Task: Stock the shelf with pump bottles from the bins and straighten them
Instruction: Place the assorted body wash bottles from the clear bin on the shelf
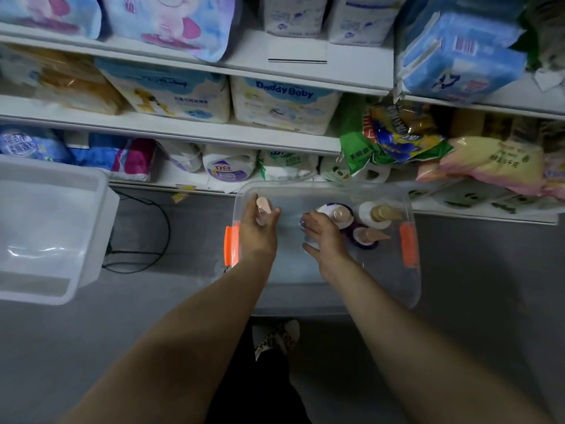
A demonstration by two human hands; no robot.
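Two bare arms reach out from the bottom of the head view, over a grey floor (458, 301) and a spotted slipper (276, 338). Both hands are down inside a clear bin (412, 289) with orange latches on its two ends.

The left hand (258, 229) is at the left end of the bin. Its fingers (273, 213) are curled around the top of a pump bottle (262, 209) with a pale pink pump, and the thumb and fingers pinch it from both sides. The orange latch (229, 246) is just left of this hand.

The right hand (321, 234) is in the middle of the bin. Its fingers point toward the left hand and bend a little over a small clear thing that I cannot make out. I cannot tell if they are gripping it. Just past these fingers, to the right, stands a white and purple pump bottle (334, 214). Two more pump bottles, a cream one (377, 214) and a purple one (365, 237), stand further right, close together.

Beyond the fingertips is the low shelf (171, 182), with white jugs (227, 163) and bags on it. Higher shelves hold packs of diapers (284, 102). Well off to the left of the left hand sits another clear bin (91, 191), and a black cable (159, 215) lies on the floor beside it.
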